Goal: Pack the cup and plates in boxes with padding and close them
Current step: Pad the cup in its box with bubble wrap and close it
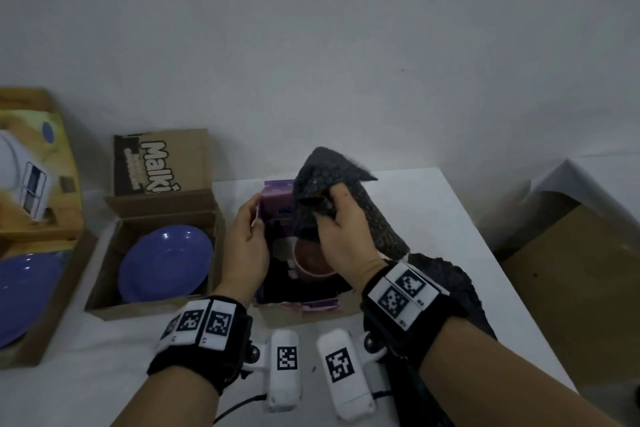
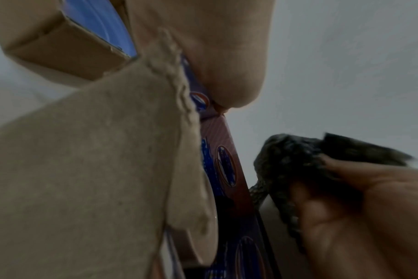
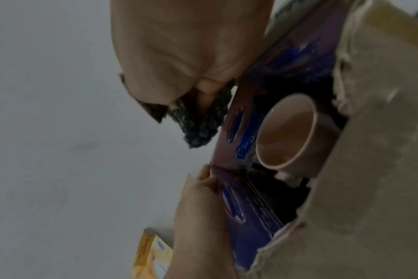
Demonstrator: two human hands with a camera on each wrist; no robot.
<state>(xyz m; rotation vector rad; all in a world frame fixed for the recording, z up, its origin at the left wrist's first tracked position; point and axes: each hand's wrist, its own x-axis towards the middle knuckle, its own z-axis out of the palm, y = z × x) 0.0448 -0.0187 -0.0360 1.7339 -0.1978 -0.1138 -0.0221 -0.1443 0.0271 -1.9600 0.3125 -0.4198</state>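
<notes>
At the centre of the head view we find the small printed box (image 1: 277, 204) open on the table (image 1: 433, 211), the cup (image 1: 313, 262) standing inside it. Our left hand (image 1: 247, 236) sits on the box's left wall, our right hand (image 1: 346, 232) above the cup with the padding sheet (image 1: 332, 177). More padding (image 1: 446, 281) lies to the right of the box. To its left stands a cardboard box (image 1: 104, 274) with a plate (image 1: 166, 262) in it, and at the lower left edge of the frame another plate (image 1: 24, 298) lies in a second box (image 1: 52, 305).
</notes>
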